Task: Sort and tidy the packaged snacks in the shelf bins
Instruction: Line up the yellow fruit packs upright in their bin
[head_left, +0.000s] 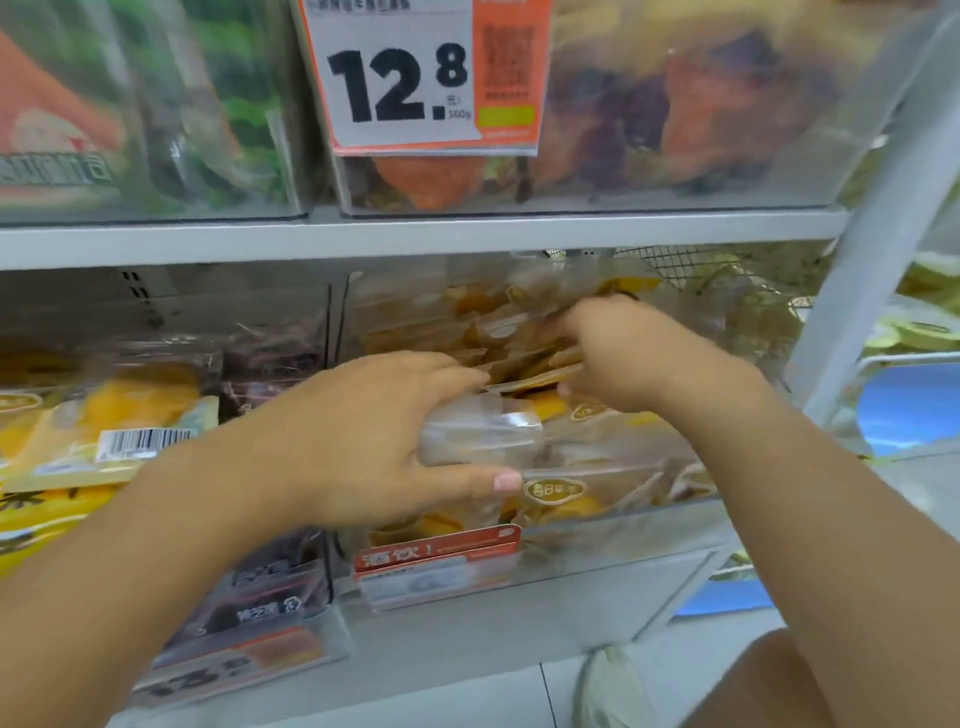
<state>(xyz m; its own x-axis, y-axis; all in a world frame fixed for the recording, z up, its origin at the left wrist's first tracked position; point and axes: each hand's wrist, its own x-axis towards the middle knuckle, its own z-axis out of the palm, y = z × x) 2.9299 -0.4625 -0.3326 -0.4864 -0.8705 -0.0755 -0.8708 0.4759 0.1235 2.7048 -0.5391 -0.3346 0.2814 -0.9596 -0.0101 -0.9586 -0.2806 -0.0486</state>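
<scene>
Both hands (384, 441) gripping snack packets (483, 431)

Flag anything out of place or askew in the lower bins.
The packets in the clear bin under both hands lie jumbled, overlapping at mixed angles. The left hand grips one clear packet; the right hand pinches others. No spills or damage visible.

Both bare forearms reach forward and inward. The left hand (379, 436) lies palm-down, fingers curled over and thumb stretched underneath, gripping a clear packet. The right hand (618, 353) sits higher and further in, knuckles up, fingers curled down around packets; its fingertips are hidden and blurred.
</scene>
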